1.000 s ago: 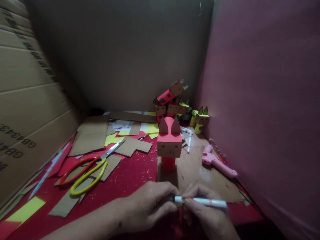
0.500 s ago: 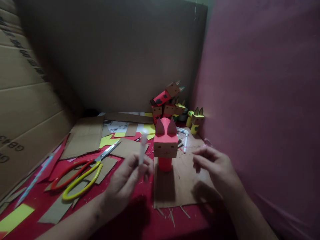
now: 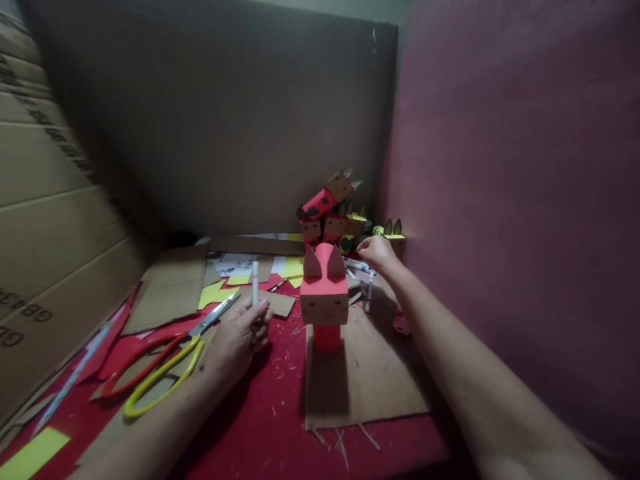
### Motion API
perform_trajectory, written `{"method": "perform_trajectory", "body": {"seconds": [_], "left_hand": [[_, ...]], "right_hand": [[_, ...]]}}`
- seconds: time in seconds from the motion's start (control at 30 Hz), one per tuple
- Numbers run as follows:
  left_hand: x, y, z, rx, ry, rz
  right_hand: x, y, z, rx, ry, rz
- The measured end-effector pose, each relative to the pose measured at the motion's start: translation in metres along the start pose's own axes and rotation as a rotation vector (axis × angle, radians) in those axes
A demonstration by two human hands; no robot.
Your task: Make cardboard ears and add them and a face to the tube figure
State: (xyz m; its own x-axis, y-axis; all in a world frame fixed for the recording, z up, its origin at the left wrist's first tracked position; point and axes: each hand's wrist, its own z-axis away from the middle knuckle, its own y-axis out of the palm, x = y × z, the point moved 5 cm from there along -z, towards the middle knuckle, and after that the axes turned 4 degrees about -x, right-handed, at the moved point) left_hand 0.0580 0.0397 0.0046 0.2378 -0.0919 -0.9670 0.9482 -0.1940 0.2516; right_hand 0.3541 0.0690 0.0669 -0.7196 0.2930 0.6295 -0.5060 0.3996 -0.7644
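My left hand [image 3: 245, 330] is closed around a white marker [image 3: 255, 283], which it holds upright at the left of a paper animal figure. That figure [image 3: 325, 303] stands on a cardboard sheet [image 3: 370, 373]; it has a red tube body, a box head with a drawn face and two pointed ears. Beyond it, my right hand [image 3: 377, 253] reaches to the back right, close above several white markers [image 3: 370, 290]. Its fingers are curled together, and whatever they may hold is hidden.
Large scissors [image 3: 165, 360] with red and yellow handles lie open at the left among cardboard and paper scraps. Several finished-looking animal figures [image 3: 330, 213] are stacked at the back. A small pink object [image 3: 401, 323] sits beneath my right forearm. Cardboard [image 3: 60, 200] and a pinkish wall [image 3: 510, 200] flank the table.
My right hand has gone from beside the figure to the back, near the loose markers. My left hand has moved left and slightly away from the figure, still with the marker.
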Motion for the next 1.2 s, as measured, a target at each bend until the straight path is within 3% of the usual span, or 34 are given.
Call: {"method": "perform_trajectory", "body": {"seconds": [0.33,0.6,0.8,1.07,1.2], "left_hand": [[0.013,-0.008,-0.015,0.064,-0.061,-0.014],[0.019,-0.007,-0.018,0.085,-0.082,-0.022],[0.021,-0.012,-0.020,0.069,-0.073,-0.034],[0.019,-0.008,-0.017,0.078,-0.087,-0.032],[0.021,-0.009,-0.017,0.074,-0.096,-0.033]], "right_hand": [[-0.007,0.043,-0.025,0.126,-0.101,0.484],[-0.007,0.047,-0.028,0.130,-0.244,0.599],[-0.006,0.040,-0.030,0.109,-0.222,0.561],[0.000,0.004,-0.034,-0.004,-0.107,0.410],[-0.004,-0.004,-0.032,-0.002,-0.091,0.365]]}}
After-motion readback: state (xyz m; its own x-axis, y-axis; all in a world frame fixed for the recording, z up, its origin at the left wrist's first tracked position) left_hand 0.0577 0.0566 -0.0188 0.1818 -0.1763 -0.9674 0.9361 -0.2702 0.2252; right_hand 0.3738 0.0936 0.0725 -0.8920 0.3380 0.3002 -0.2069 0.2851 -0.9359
